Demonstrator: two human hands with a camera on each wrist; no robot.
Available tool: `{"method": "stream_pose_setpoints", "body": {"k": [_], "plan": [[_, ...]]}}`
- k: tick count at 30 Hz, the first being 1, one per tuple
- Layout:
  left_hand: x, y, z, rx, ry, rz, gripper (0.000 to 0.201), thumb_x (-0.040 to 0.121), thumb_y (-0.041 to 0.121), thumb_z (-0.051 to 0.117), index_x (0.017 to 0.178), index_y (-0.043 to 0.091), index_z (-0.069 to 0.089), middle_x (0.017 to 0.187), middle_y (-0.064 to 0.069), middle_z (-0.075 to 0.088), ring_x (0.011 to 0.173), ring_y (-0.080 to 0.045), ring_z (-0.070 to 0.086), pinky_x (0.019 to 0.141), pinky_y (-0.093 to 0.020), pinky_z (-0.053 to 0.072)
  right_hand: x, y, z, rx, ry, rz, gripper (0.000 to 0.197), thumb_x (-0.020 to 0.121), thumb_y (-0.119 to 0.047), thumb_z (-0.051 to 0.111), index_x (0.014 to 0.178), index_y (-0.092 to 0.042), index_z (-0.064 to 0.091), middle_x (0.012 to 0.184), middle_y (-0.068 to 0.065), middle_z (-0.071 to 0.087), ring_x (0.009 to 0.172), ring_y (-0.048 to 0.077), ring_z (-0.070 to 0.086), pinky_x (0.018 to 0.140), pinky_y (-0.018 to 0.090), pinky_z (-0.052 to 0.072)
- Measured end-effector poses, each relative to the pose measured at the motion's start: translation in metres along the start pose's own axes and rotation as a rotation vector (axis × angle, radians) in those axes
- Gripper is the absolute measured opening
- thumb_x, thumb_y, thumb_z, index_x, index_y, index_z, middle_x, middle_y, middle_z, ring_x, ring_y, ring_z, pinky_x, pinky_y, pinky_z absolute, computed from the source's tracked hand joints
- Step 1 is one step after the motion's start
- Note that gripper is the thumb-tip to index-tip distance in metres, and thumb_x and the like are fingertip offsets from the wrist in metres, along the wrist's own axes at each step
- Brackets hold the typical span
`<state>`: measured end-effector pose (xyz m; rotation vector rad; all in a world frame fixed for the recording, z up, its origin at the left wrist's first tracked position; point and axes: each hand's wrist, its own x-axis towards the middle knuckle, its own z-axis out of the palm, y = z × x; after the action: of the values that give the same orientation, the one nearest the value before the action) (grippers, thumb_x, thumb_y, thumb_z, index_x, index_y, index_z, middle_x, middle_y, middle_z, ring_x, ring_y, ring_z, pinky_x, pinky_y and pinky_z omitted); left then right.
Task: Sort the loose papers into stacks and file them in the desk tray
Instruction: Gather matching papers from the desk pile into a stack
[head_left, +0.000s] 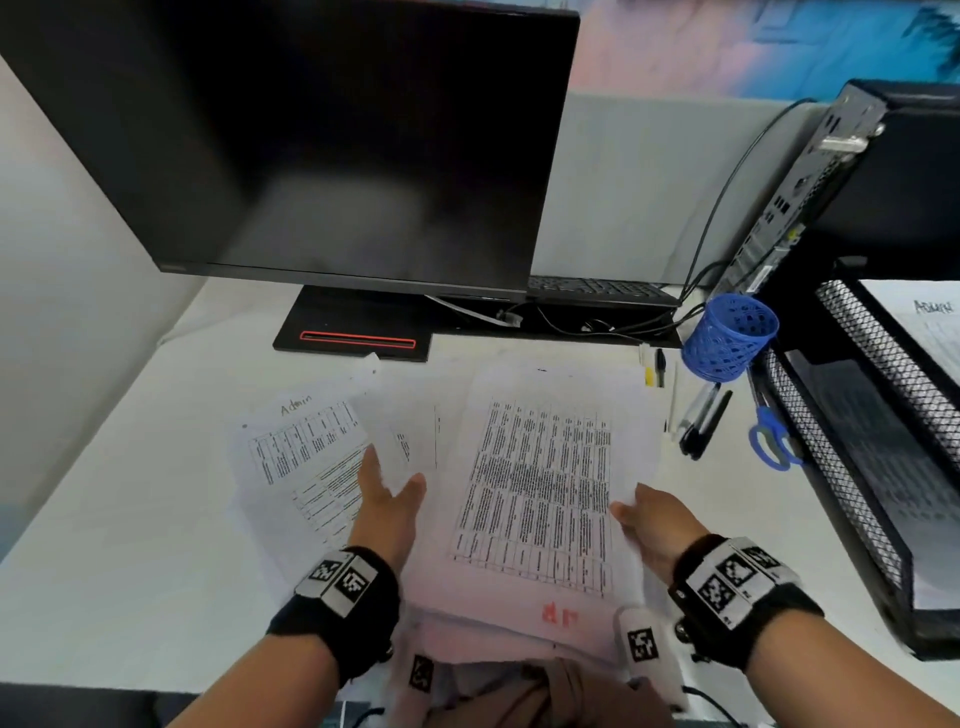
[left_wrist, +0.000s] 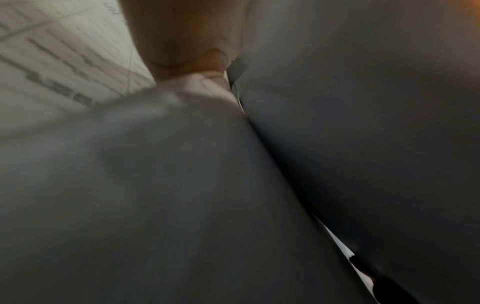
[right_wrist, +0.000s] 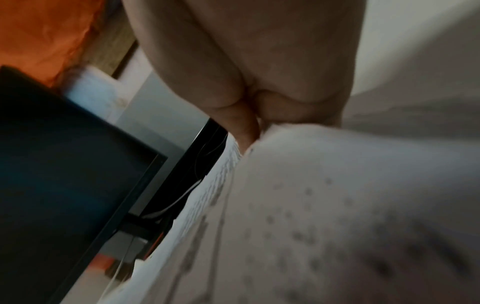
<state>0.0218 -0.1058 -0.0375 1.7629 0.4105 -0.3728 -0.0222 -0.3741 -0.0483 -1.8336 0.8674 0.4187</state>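
Holding a printed sheet (head_left: 540, 493) between both hands, we see it above the desk (head_left: 130, 519) in the head view, long axis running near to far, its table of text upright to us and red marks at the near edge. Our right hand (head_left: 654, 525) pinches the sheet's right edge, thumb on top. Our left hand (head_left: 387, 506) grips a smaller sheet (head_left: 395, 441) at its near edge, with the thumb spread toward the big sheet; the fingers are under paper and hidden. Left of it an "Admin" sheet (head_left: 301, 447) lies flat on the desk, tilted, top pointing far and slightly right. More papers lie beneath the held sheet, edges only. The mesh desk tray (head_left: 857, 441) stands at right, cut off by the frame, with an "Admin" page (head_left: 930, 322) on its upper tier. Blue pen cup (head_left: 730, 338), pens (head_left: 704, 421) and blue scissors (head_left: 769, 436) lie between papers and tray; the monitor (head_left: 322, 140) stands far.

Left wrist view: dark and blurred. We make out the left hand (left_wrist: 182, 41) against paper, and printed lines at upper left; the grip cannot be read here.

Right wrist view: the right hand (right_wrist: 259, 82) closes thumb and finger on the sheet's edge (right_wrist: 298, 185), print blurred. The monitor (right_wrist: 64, 154) fills the left.
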Motion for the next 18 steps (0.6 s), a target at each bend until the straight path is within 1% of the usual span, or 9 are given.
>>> {"method": "stream_pose_setpoints", "body": {"k": [2, 5, 8, 10, 12, 13, 14, 16, 18], "plan": [[0.000, -0.006, 0.002, 0.122, 0.005, -0.039, 0.065, 0.095, 0.031, 0.051, 0.148, 0.017, 0.016, 0.148, -0.008, 0.038, 0.121, -0.025, 0.046, 0.103, -0.032, 0.034, -0.002, -0.007, 0.009, -0.192, -0.037, -0.039, 0.043, 0.096, -0.010, 0.045, 0.136, 0.002, 0.036, 0.091, 0.002, 0.053, 0.084, 0.021, 0.051, 0.083, 0.037, 0.046], [0.005, -0.014, -0.005, 0.303, -0.122, -0.119, 0.082, 0.087, 0.045, 0.060, 0.149, 0.009, 0.020, 0.151, -0.008, 0.035, 0.134, -0.029, 0.038, 0.112, -0.041, 0.030, -0.008, -0.018, 0.020, -0.457, -0.015, -0.109, 0.049, 0.098, -0.014, 0.039, 0.143, -0.002, 0.025, 0.131, 0.018, 0.050, 0.111, 0.029, 0.052, 0.092, 0.034, 0.041], [0.008, -0.019, -0.016, 0.360, -0.179, -0.100, 0.064, 0.082, 0.034, 0.071, 0.136, 0.014, 0.044, 0.127, -0.002, 0.060, 0.113, -0.023, 0.056, 0.098, -0.035, 0.043, -0.011, -0.023, 0.024, -0.488, -0.035, -0.074, 0.053, 0.099, -0.021, 0.039, 0.146, -0.002, 0.022, 0.145, 0.017, 0.039, 0.130, 0.030, 0.042, 0.104, 0.034, 0.036], [0.008, -0.018, -0.022, 0.345, -0.185, -0.061, 0.046, 0.082, 0.024, 0.072, 0.124, 0.017, 0.053, 0.111, 0.002, 0.067, 0.100, -0.019, 0.062, 0.085, -0.029, 0.046, -0.013, -0.025, 0.021, -0.414, -0.047, -0.032, 0.057, 0.098, -0.030, 0.043, 0.145, -0.003, 0.025, 0.148, 0.014, 0.036, 0.133, 0.028, 0.040, 0.106, 0.033, 0.035], [0.002, -0.011, -0.027, 0.307, -0.181, -0.016, 0.034, 0.083, 0.019, 0.070, 0.113, 0.024, 0.054, 0.103, 0.006, 0.068, 0.098, -0.017, 0.063, 0.086, -0.030, 0.047, -0.014, -0.026, 0.015, -0.251, -0.040, -0.047, 0.036, 0.094, -0.030, 0.051, 0.119, -0.004, 0.048, 0.116, 0.013, 0.058, 0.104, 0.025, 0.056, 0.085, 0.031, 0.043], [-0.001, -0.006, -0.030, 0.311, -0.188, 0.010, 0.031, 0.084, 0.020, 0.069, 0.110, 0.027, 0.054, 0.100, 0.010, 0.067, 0.097, -0.015, 0.063, 0.087, -0.030, 0.047, -0.018, -0.027, 0.012, -0.164, -0.027, -0.071, 0.023, 0.093, -0.030, 0.055, 0.095, -0.008, 0.051, 0.090, 0.009, 0.059, 0.082, 0.021, 0.056, 0.074, 0.030, 0.043], [-0.005, -0.001, -0.034, 0.306, -0.192, 0.036, 0.029, 0.085, 0.020, 0.068, 0.108, 0.029, 0.053, 0.098, 0.013, 0.067, 0.096, -0.013, 0.063, 0.088, -0.029, 0.046, -0.021, -0.027, 0.009, -0.095, -0.016, -0.106, 0.027, 0.091, -0.032, 0.058, 0.081, -0.010, 0.046, 0.076, 0.006, 0.053, 0.069, 0.019, 0.052, 0.068, 0.030, 0.043], [-0.010, 0.011, -0.044, 0.216, -0.206, 0.071, 0.029, 0.085, 0.018, 0.069, 0.109, 0.028, 0.056, 0.097, 0.012, 0.070, 0.095, -0.011, 0.065, 0.085, -0.030, 0.047, -0.030, -0.028, 0.003, 0.033, -0.032, -0.141, 0.033, 0.088, -0.038, 0.062, 0.078, -0.010, 0.046, 0.072, 0.004, 0.054, 0.068, 0.019, 0.053, 0.073, 0.038, 0.052], [-0.013, 0.023, -0.055, 0.144, -0.250, 0.099, 0.030, 0.082, 0.017, 0.072, 0.108, 0.026, 0.059, 0.098, 0.008, 0.073, 0.096, -0.013, 0.067, 0.087, -0.034, 0.049, -0.045, -0.034, -0.001, 0.186, -0.038, -0.204, 0.028, 0.090, -0.031, 0.062, 0.073, -0.016, 0.045, 0.068, -0.006, 0.053, 0.065, 0.011, 0.053, 0.070, 0.031, 0.051]]}}
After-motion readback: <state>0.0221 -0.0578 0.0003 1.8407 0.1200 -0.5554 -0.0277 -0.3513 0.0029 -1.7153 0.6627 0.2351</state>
